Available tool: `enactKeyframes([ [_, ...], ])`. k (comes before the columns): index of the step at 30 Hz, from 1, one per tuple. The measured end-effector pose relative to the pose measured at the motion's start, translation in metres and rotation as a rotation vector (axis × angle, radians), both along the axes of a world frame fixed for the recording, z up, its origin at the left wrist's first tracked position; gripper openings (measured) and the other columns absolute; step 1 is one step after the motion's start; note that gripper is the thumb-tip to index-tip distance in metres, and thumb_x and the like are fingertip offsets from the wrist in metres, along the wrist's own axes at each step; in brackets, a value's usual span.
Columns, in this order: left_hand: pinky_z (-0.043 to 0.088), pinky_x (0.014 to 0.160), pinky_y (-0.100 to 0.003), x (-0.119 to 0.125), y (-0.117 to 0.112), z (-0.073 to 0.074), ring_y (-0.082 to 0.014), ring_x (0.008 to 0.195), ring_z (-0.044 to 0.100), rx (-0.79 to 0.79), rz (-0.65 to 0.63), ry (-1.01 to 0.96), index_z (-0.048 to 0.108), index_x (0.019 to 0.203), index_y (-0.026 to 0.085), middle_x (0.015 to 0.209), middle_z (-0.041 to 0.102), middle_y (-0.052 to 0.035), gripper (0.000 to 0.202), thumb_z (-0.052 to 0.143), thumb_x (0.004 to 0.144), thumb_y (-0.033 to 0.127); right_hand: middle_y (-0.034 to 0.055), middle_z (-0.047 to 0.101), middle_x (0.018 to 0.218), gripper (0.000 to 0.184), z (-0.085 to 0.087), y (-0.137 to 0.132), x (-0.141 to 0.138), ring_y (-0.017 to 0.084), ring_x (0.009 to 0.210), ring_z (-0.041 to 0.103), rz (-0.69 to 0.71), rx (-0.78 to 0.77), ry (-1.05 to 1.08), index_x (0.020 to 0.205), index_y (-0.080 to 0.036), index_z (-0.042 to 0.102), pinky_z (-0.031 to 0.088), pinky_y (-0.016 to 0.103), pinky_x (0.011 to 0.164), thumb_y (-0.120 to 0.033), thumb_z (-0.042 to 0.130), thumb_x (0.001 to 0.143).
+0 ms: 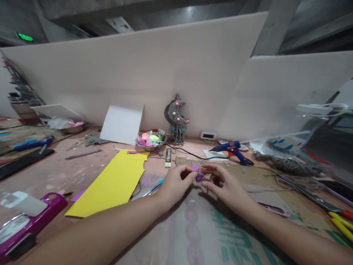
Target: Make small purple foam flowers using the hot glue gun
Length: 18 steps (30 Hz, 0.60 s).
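Note:
Over the cardboard in front of me, my left hand (179,182) pinches a small, shiny purple piece (200,178) between thumb and fingers. My right hand (224,184) curls in from the other side, its thumb and fingertips at the same piece. Blur and the fingers hide what exactly it is. Just behind the fingertips shows a small lilac flower-shaped cutout (195,168). A blue pen (153,188) lies beside my left wrist, and a pink-purple handled cutter (274,209) is partly under my right forearm.
A blue glue gun (230,149) with a lit red light rests at the back right, its cable running left. Yellow paper (116,184), a metal bowl (151,147) of coloured clay packs, a moon-shaped ornament (176,114), scissors (317,200) and grey yarn (286,165) surround the hands.

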<state>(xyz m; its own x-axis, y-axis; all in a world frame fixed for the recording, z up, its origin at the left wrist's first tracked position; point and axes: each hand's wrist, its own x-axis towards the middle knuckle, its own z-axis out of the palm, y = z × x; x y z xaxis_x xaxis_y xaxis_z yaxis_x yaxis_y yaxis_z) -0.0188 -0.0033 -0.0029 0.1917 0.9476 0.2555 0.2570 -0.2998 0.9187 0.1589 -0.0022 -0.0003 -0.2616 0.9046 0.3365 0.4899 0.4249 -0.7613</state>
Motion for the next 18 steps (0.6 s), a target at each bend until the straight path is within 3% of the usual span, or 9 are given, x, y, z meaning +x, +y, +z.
enactKeyframes([
  [3,0.046,0.072,-0.027,0.000,0.001,-0.001,-0.0170,0.078,0.059,0.000,-0.013,-0.010,0.063,0.082,0.015,0.081,0.066,-0.0040,0.021,0.051,0.081,0.033,0.0069,0.068,0.092,0.034,-0.001,0.000,0.001,0.019,0.082,0.064,0.058,-0.078,0.055,0.111,-0.020,0.049,0.051,0.033,0.072,-0.030,0.056,0.079],
  [6,0.045,0.072,-0.027,0.000,0.002,-0.003,-0.0168,0.077,0.059,-0.002,-0.010,-0.015,0.063,0.082,0.015,0.081,0.066,-0.0041,0.021,0.051,0.081,0.033,0.0042,0.069,0.081,0.032,-0.002,-0.002,0.002,0.018,0.077,0.065,0.068,-0.150,0.080,0.113,-0.020,0.049,0.051,0.031,0.069,-0.031,0.052,0.083],
  [12,0.045,0.070,-0.026,-0.001,0.003,-0.004,-0.0164,0.077,0.059,0.007,0.015,-0.025,0.062,0.080,0.016,0.080,0.066,-0.0037,0.022,0.052,0.081,0.035,0.0033,0.068,0.081,0.036,-0.001,-0.009,0.001,0.017,0.076,0.065,0.127,-0.116,0.058,0.122,-0.021,0.045,0.051,0.029,0.066,-0.031,0.048,0.087],
  [15,0.045,0.071,-0.026,-0.001,0.002,-0.004,-0.0164,0.077,0.059,0.012,0.008,-0.030,0.063,0.083,0.016,0.081,0.066,-0.0036,0.024,0.052,0.082,0.037,0.0018,0.068,0.079,0.043,-0.001,-0.012,-0.001,0.016,0.075,0.065,0.172,-0.153,0.058,0.127,-0.021,0.040,0.050,0.029,0.070,-0.029,0.050,0.086],
  [18,0.045,0.071,-0.027,-0.002,0.002,-0.005,-0.0167,0.078,0.059,0.015,0.005,-0.028,0.062,0.084,0.016,0.081,0.065,-0.0037,0.025,0.052,0.081,0.038,0.0011,0.067,0.075,0.048,0.000,-0.011,-0.001,0.016,0.070,0.064,0.147,-0.206,0.087,0.128,-0.020,0.037,0.050,0.028,0.064,-0.032,0.052,0.084],
])
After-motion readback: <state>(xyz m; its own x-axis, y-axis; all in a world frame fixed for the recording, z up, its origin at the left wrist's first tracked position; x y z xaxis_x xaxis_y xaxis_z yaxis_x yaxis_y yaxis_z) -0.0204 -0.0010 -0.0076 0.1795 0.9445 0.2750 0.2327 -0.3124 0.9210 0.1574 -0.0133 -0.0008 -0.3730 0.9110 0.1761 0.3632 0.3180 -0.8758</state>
